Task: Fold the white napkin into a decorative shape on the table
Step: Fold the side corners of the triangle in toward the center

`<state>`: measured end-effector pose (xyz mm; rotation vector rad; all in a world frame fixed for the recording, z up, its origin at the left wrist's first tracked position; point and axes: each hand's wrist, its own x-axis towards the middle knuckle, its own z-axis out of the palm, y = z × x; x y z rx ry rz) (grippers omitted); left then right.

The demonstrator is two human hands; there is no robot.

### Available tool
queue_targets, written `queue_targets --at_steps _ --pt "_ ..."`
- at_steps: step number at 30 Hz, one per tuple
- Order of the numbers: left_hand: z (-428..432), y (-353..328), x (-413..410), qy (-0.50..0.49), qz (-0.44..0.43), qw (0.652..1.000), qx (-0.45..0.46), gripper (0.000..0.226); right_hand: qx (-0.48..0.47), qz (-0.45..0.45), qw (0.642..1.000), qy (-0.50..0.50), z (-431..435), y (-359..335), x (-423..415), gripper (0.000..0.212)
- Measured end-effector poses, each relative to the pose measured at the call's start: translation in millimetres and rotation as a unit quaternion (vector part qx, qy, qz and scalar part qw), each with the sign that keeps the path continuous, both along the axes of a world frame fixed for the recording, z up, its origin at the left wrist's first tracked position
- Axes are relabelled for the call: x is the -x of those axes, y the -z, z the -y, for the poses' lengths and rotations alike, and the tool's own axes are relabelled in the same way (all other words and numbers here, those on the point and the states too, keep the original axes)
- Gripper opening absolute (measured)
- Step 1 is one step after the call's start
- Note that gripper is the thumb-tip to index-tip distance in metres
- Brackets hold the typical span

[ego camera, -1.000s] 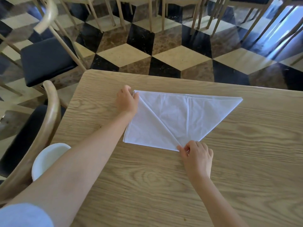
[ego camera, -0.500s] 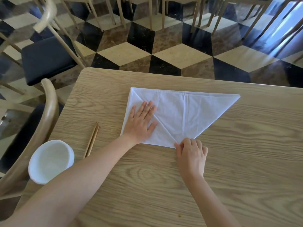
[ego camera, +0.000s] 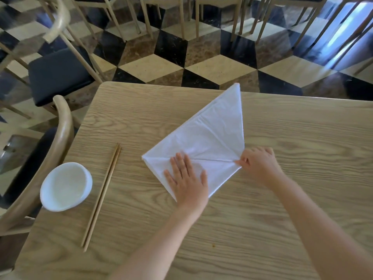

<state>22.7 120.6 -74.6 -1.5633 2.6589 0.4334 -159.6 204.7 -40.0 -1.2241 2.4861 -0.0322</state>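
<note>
The white napkin (ego camera: 214, 136) lies on the wooden table (ego camera: 292, 199), folded into a kite-like shape whose long point reaches the table's far edge. A crease runs across it from the left corner to the right corner. My left hand (ego camera: 186, 179) rests flat, fingers spread, on the napkin's near flap. My right hand (ego camera: 259, 163) pinches the napkin's right corner where the crease ends.
A white bowl (ego camera: 65, 185) sits near the table's left edge, with a pair of wooden chopsticks (ego camera: 103, 196) lying to its right. Wooden chairs with dark seats (ego camera: 58, 73) stand left of the table, more chairs beyond on the checkered floor.
The napkin has been turned on the table, so its long point now faces the far edge instead of the right. My left hand slid to the near flap; my right hand stayed on its corner.
</note>
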Motion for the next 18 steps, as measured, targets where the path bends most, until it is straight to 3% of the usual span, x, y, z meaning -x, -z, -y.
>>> queue_targets --at_steps 4,8,9,11,14,18 --pt "-31 -9 8 0.064 0.018 0.997 -0.049 0.076 -0.015 -0.011 1.0 0.011 -10 -13 41 0.02" --pt "8 -9 1 0.17 -0.003 0.982 0.076 0.059 0.084 -0.142 0.986 0.037 10 -2 -8 0.022" --pt "19 -4 -4 0.198 -0.005 0.976 0.093 0.055 0.096 -0.143 0.985 0.007 18 5 -37 0.031" --pt "35 1 -14 0.228 0.038 0.97 0.078 0.054 0.127 -0.056 0.99 -0.036 32 20 -95 0.047" --pt "40 7 -20 0.263 0.072 0.959 0.081 0.06 0.143 0.011 0.989 -0.033 34 29 -131 0.055" --pt "41 5 -19 0.234 0.03 0.97 0.061 0.057 0.13 -0.054 0.99 0.003 12 43 -92 0.062"
